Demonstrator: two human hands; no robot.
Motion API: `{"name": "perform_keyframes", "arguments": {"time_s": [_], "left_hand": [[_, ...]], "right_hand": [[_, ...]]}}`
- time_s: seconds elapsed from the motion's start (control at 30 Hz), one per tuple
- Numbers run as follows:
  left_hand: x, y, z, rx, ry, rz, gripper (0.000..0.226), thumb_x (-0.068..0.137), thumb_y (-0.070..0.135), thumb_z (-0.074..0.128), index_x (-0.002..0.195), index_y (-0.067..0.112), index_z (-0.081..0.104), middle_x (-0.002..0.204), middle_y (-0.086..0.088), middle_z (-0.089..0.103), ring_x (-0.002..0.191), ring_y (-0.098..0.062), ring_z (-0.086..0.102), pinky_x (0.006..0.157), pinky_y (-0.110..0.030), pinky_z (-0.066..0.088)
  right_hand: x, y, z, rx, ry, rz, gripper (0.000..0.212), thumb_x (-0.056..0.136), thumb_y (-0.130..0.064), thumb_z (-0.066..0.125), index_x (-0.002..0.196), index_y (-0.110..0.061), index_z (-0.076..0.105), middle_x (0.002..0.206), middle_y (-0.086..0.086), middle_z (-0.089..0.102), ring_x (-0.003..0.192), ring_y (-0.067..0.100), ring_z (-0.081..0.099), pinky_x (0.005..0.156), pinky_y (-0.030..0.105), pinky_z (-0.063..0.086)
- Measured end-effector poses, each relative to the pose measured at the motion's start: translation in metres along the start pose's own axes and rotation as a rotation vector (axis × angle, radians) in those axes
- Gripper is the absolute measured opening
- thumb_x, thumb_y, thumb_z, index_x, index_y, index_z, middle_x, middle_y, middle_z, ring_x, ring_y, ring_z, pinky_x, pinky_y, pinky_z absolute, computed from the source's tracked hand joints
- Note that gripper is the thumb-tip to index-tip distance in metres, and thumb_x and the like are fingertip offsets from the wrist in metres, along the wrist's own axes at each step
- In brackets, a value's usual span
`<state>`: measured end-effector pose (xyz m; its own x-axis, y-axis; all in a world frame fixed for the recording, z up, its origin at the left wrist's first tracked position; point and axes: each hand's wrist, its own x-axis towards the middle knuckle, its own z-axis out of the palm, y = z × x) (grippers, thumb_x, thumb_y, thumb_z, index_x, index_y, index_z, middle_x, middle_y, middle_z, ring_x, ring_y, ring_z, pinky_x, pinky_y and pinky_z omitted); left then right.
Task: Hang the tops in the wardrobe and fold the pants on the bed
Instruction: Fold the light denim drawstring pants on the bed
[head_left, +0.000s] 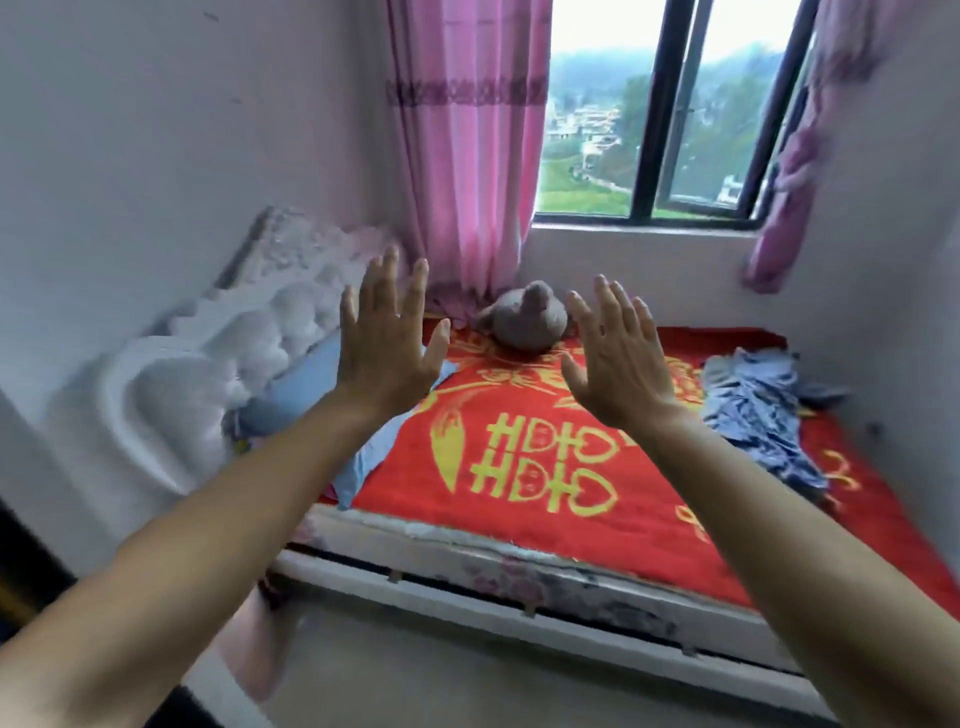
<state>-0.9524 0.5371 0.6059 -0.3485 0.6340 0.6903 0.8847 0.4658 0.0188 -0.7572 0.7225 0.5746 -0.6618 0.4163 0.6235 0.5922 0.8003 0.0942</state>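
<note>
- Left forearm (208, 545) and right forearm (805, 545) are bare. They enter from the bottom corners and reach forward over the floor (467, 675) toward the bed (519, 608).
- Left hand (387, 343): raised in the air above the bed, back of the hand toward the camera, fingers straight and spread, pointing up. It holds nothing and touches nothing.
- Right hand (618, 358): raised at about the same height, well apart from the left hand, fingers straight and spread. It holds nothing and touches nothing.
- Pile of blue clothes (763, 410): lies crumpled on the right side of the bed, near the right-hand wall, just right of the right hand as seen. It cannot be told which pieces are tops and which are pants.
- Red blanket (545, 457): covers the mattress; yellow characters and ornaments are printed on it.
- Stuffed toy (524, 317): grey, sits on the far edge of the blanket, below the window sill; it shows between the two hands.
- Headboard (208, 364): white, padded, stands against the left wall.
- Blue pillow (296, 389): lies at the foot of the headboard, partly hidden behind the left arm.
- Window (675, 104): dark frame, above the far side of the bed; greenery and buildings show outside.
- Pink curtain (467, 145): hangs straight at the left of the window, reaching down to the bed.
- Second pink curtain (795, 171): bunched up at the right of the window.
</note>
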Motion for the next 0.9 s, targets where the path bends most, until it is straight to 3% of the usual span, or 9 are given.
{"name": "perform_keyframes", "arguments": {"time_s": [0.13,0.27,0.53,0.7,0.9], "left_hand": [[0.056,0.066,0.094,-0.135,-0.048,0.103,0.07,0.096,0.052,0.032,0.155,0.016,0.018,0.162,-0.018,0.007,0.148,-0.034,0.011,0.114,-0.061,0.017],[0.109,0.128,0.173,-0.265,-0.152,0.157,0.071,0.096,0.049,0.038,0.155,0.016,0.018,0.162,-0.018,0.007,0.148,-0.035,0.011,0.112,-0.064,0.022],[0.158,0.245,0.288,-0.343,-0.393,0.313,0.073,0.097,0.048,0.042,0.155,0.017,0.011,0.161,-0.016,0.002,0.148,-0.035,0.006,0.115,-0.06,0.018],[0.181,0.315,0.357,-0.32,-0.498,0.413,0.073,0.098,0.051,0.035,0.156,0.019,0.002,0.162,-0.014,-0.005,0.15,-0.032,-0.001,0.118,-0.057,0.013],[0.236,0.408,0.434,-0.297,-0.505,0.469,0.073,0.099,0.053,0.032,0.156,0.022,-0.001,0.163,-0.012,-0.01,0.15,-0.031,-0.005,0.119,-0.056,0.011]], "right_hand": [[0.003,0.091,0.04,-0.123,-0.089,0.135,0.074,0.088,-0.041,0.059,0.149,-0.01,0.032,0.154,0.023,0.029,0.143,0.039,0.028,0.116,0.054,0.022],[0.011,0.164,0.068,-0.184,-0.221,0.265,0.079,0.087,-0.04,0.058,0.152,-0.009,0.028,0.156,0.024,0.025,0.144,0.04,0.026,0.114,0.055,0.025],[-0.017,0.281,0.094,-0.277,-0.365,0.443,0.083,0.076,-0.033,0.074,0.146,-0.006,0.039,0.152,0.029,0.031,0.139,0.044,0.034,0.111,0.055,0.034],[-0.05,0.367,0.13,-0.28,-0.411,0.609,0.086,0.085,-0.042,0.065,0.155,-0.012,0.024,0.16,0.024,0.016,0.147,0.039,0.021,0.119,0.052,0.021],[-0.039,0.49,0.194,-0.222,-0.419,0.682,0.085,0.09,-0.047,0.057,0.157,-0.015,0.015,0.162,0.022,0.008,0.149,0.037,0.014,0.121,0.05,0.015]]}}
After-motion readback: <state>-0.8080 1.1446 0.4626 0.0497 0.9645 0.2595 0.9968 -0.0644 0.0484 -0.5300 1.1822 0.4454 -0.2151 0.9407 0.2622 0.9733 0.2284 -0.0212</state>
